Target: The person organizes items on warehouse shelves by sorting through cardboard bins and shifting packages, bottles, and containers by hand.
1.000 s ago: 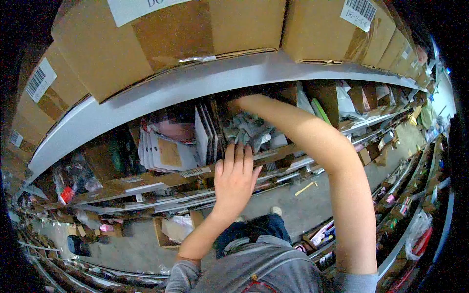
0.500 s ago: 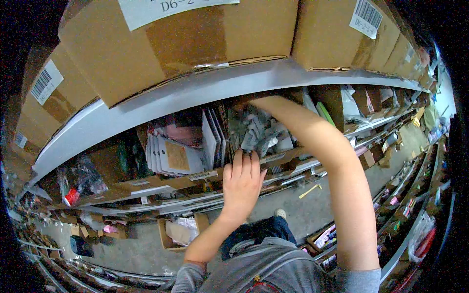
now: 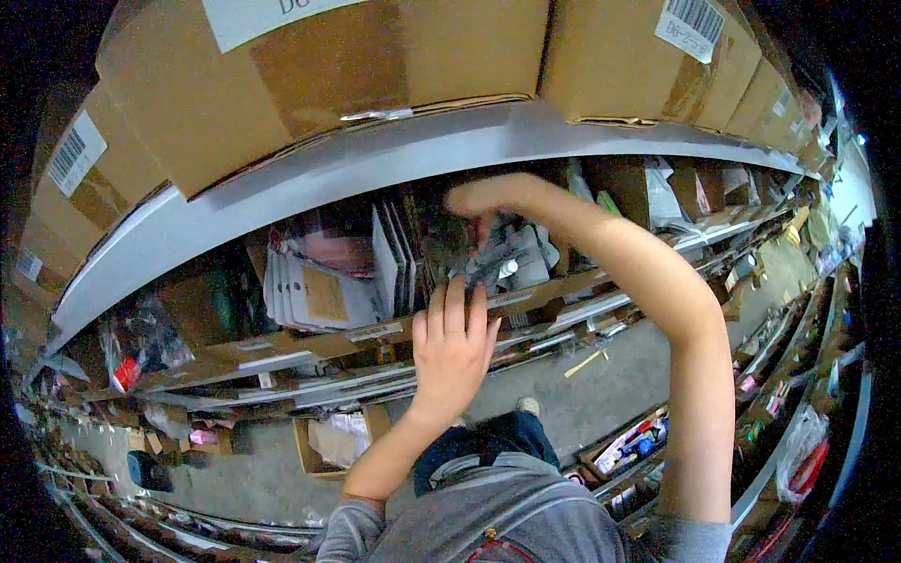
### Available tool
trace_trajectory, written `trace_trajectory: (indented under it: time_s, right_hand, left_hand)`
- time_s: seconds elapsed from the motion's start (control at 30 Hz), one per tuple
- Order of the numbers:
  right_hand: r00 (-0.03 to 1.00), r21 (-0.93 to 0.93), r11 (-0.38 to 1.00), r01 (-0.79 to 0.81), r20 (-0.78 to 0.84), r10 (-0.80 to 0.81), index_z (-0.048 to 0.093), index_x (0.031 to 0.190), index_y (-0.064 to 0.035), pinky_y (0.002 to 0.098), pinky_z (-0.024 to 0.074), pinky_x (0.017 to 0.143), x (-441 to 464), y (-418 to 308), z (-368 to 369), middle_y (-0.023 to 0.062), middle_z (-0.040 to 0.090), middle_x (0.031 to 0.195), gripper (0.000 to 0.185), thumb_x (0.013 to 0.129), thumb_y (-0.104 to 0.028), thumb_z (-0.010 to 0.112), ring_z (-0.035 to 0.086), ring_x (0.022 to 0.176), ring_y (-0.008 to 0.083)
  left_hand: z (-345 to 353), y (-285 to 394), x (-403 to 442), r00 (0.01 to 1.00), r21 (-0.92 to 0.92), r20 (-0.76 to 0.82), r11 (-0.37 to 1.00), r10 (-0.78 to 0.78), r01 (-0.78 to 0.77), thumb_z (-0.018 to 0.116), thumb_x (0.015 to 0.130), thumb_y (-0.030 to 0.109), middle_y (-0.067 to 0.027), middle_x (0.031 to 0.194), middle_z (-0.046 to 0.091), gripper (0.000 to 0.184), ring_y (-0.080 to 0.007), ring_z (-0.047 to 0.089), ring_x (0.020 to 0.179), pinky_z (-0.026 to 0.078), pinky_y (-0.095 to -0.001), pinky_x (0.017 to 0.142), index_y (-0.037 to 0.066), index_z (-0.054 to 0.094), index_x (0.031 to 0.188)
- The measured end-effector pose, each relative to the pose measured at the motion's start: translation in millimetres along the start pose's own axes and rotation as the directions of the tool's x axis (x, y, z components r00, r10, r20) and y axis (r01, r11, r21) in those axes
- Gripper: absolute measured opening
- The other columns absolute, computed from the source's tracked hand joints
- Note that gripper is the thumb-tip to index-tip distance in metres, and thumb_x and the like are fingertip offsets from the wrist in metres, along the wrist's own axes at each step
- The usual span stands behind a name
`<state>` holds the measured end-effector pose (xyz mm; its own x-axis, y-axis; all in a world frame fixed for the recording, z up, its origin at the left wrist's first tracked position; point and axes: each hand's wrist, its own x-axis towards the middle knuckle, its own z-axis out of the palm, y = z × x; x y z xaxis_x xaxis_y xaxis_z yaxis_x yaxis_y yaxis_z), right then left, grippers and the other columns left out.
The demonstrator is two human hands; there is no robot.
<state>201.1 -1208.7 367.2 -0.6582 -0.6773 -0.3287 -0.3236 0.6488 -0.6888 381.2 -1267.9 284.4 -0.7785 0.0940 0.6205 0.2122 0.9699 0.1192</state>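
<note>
Seen from above, a person in a grey shirt (image 3: 507, 511) reaches into a shelf box (image 3: 526, 298) of small grey packets (image 3: 530, 249). Handling appears to be under way inside: the right hand (image 3: 477, 200) is in among the packets, and none shows lifted clear of the rim; how much is left does not show. That hand is blurred and shadowed, its fingers pointing down, so whether it grips anything cannot be told. The left hand (image 3: 454, 352) lies palm down with fingers outstretched at the box's front edge, fingertips just over it, clasping nothing visible. Just left, white cards (image 3: 314, 296) fill the neighbouring space. A pale shelf edge (image 3: 310, 169) bearing large cardboard boxes (image 3: 343, 84) runs overhead, limiting the right arm's access from above. Below, an open carton (image 3: 305, 448) and a yellow strip (image 3: 587, 363) lie on the floor (image 3: 554, 385).
</note>
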Motion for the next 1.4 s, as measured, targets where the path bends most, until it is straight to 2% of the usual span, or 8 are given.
trace_trajectory:
  time_s: [0.3,0.4,0.43,0.57,0.9,1.07,1.3,1.4]
  right_hand:
    - [0.894,0.312,0.932,-0.183,0.448,0.026,0.049,0.097,0.0008,0.0418,0.0504,0.059,-3.1,9.9,15.0,0.0164,0.055,0.092,0.031,0.085,-0.023,0.034,0.057,0.067,0.0303]
    - [0.879,-0.661,0.643,0.387,0.055,-0.473,0.058,0.083,-0.0002,0.0414,0.0463,0.061,-6.6,5.8,-0.6,0.0197,0.059,0.079,0.030,0.079,-0.025,0.041,0.058,0.073,0.0326]
    - [0.880,-0.660,0.642,0.390,0.061,-0.471,0.058,0.083,-0.0002,0.0414,0.0463,0.061,-1.7,9.2,-0.9,0.0197,0.059,0.079,0.030,0.079,-0.025,0.041,0.058,0.073,0.0326]
    - [0.996,-0.734,0.674,0.084,0.048,-0.072,0.059,0.094,-0.0067,0.0429,0.0458,0.066,55.5,42.4,12.2,0.0137,0.061,0.088,0.033,0.070,-0.028,0.057,0.057,0.078,0.0338]
    - [0.863,-0.666,0.744,0.058,0.407,0.298,0.061,0.095,-0.0077,0.0394,0.0446,0.071,51.9,13.8,6.9,0.0129,0.060,0.092,0.047,0.055,-0.030,0.069,0.056,0.082,0.0284]
    - [0.871,-0.855,0.411,0.316,0.433,0.232,0.059,0.097,-0.0078,0.0355,0.0432,0.074,9.7,-18.1,16.8,0.0120,0.060,0.095,0.048,0.056,-0.031,0.070,0.056,0.084,0.0259]
    - [0.694,-0.367,0.765,0.529,0.706,-0.142,0.054,0.102,0.0017,0.0332,0.0425,0.076,-10.0,-1.3,-4.7,0.0140,0.059,0.096,0.042,0.073,-0.028,0.059,0.055,0.085,0.0215]
    - [0.839,-0.384,0.816,0.432,0.503,-0.208,0.051,0.107,0.0019,0.0311,0.0399,0.082,-12.4,0.5,-9.3,0.0141,0.057,0.102,0.038,0.081,-0.026,0.049,0.053,0.091,0.0204]
  left_hand:
    - [-0.5,-3.7,4.5,0.998,-0.010,-0.059,1.000,0.022,-0.023,0.061,0.069,0.024,-0.0115,0.110,0.045,0.046,-0.0303,0.041,0.101,0.038,-0.0385,0.079,0.004,0.047,0.108]
    - [4.8,-3.9,2.8,0.999,0.041,-0.042,0.999,0.015,-0.013,0.061,0.070,0.025,-0.0110,0.108,0.046,0.043,-0.0302,0.041,0.100,0.038,-0.0383,0.078,0.004,0.048,0.105]
    - [5.9,-3.0,1.8,0.999,0.062,-0.048,0.998,0.022,-0.019,0.060,0.070,0.026,-0.0109,0.107,0.046,0.042,-0.0300,0.042,0.100,0.038,-0.0382,0.078,0.004,0.049,0.104]
    - [2.1,0.0,3.6,0.999,0.064,-0.046,0.998,0.019,-0.016,0.060,0.070,0.025,-0.0116,0.106,0.047,0.040,-0.0301,0.042,0.100,0.038,-0.0381,0.077,0.003,0.050,0.102]
    - [-5.6,0.0,-3.2,0.999,-0.014,0.021,0.999,-0.037,0.037,0.060,0.071,0.024,-0.0135,0.108,0.046,0.044,-0.0300,0.038,0.108,0.035,-0.0396,0.083,0.001,0.046,0.106]
    - [-7.9,0.5,-5.5,0.998,0.021,0.030,0.999,-0.050,0.050,0.060,0.071,0.023,-0.0144,0.110,0.045,0.047,-0.0294,0.034,0.113,0.034,-0.0396,0.085,0.000,0.045,0.109]
    - [-5.3,-1.2,-4.2,0.999,-0.030,0.014,0.999,-0.040,0.040,0.060,0.071,0.023,-0.0152,0.113,0.044,0.052,-0.0311,0.035,0.112,0.034,-0.0395,0.085,-0.001,0.042,0.113]
    - [-4.7,-0.2,-3.4,0.999,-0.036,-0.001,0.999,-0.032,0.032,0.059,0.071,0.023,-0.0152,0.113,0.044,0.052,-0.0314,0.035,0.112,0.034,-0.0396,0.085,-0.001,0.042,0.114]
